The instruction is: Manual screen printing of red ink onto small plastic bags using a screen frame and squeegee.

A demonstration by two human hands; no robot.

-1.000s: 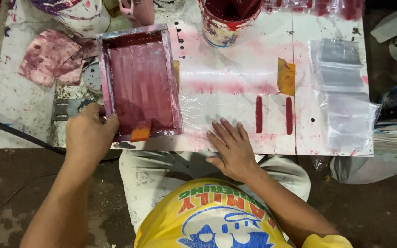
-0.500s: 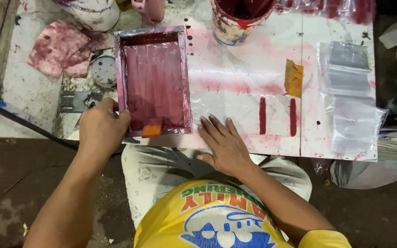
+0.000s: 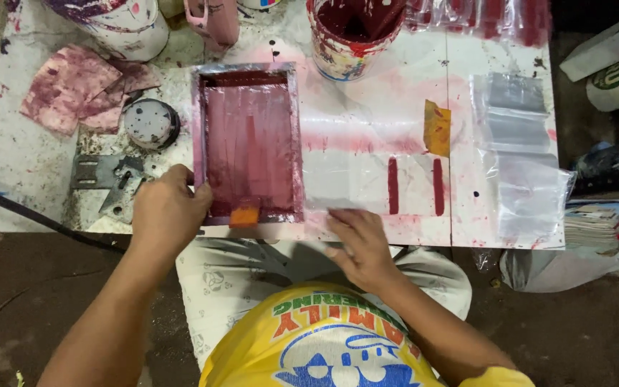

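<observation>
Gripping the near-left corner of the printing screen [image 3: 251, 147], the left hand [image 3: 168, 215] closes its fingers on the rigid, ink-slick frame at the table's [image 3: 8, 172] near edge. The right hand [image 3: 358, 240] lies flat, fingers extended, on a thin, slippery clear plastic bag [image 3: 352, 183] beside the frame; handle it by pressing, not pinching.

Paint bucket [image 3: 352, 36] blocks behind screen frame [image 3: 248, 143]; tin [image 3: 150, 123] crowds left; right passable.
</observation>
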